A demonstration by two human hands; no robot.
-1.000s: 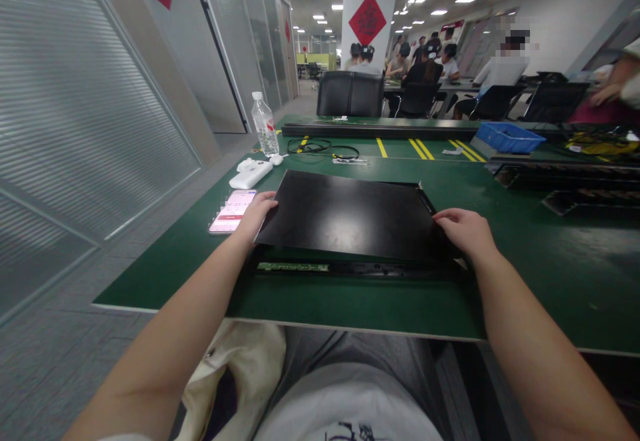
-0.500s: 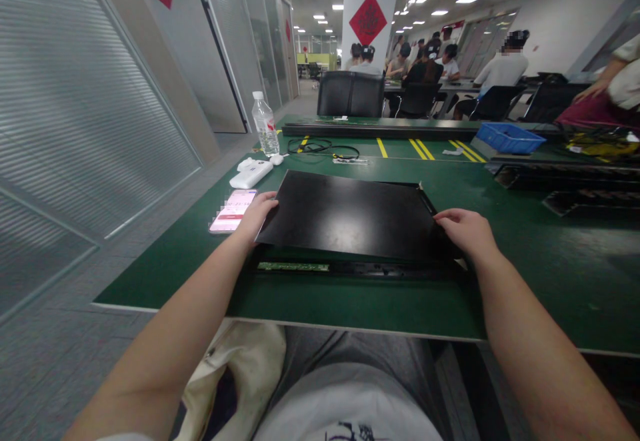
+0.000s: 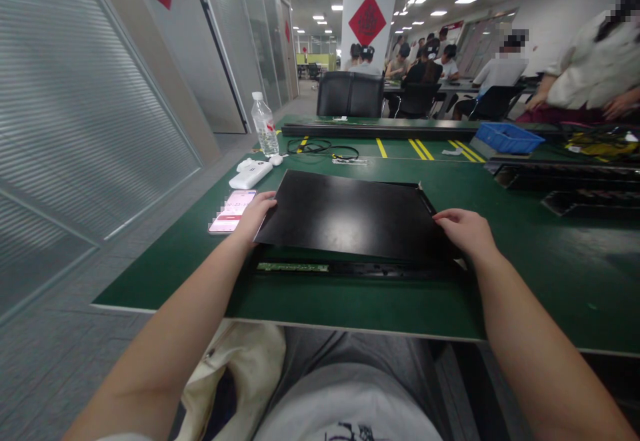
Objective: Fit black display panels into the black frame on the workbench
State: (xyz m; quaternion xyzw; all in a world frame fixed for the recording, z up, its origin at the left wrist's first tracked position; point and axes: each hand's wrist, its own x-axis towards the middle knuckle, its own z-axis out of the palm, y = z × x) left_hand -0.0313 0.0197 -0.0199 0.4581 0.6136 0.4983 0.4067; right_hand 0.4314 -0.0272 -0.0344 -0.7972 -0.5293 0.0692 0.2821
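A thin, glossy black panel (image 3: pixel 345 218) lies at a slant over a black frame (image 3: pixel 390 270), above the table's near side. My left hand (image 3: pixel 259 218) grips the panel's left edge, thumb and fingers closed on it. At the opposite end, my right hand (image 3: pixel 466 229) pinches the right edge between thumb and fingers. A green circuit board strip (image 3: pixel 293 268) shows along the frame's near side, left of the middle. Most of the frame is hidden under the panel.
Left of the panel lie a lit phone (image 3: pixel 233 212) and a white device (image 3: pixel 250 174), with a water bottle (image 3: pixel 265 124) behind. A black cable (image 3: pixel 315 146), blue bin (image 3: pixel 509 138) and black rails (image 3: pixel 545 178) lie farther back. A person (image 3: pixel 595 68) stands at the right.
Both hands and the panel have stayed practically still. At the far right, the other person has moved left and stands more upright in view.
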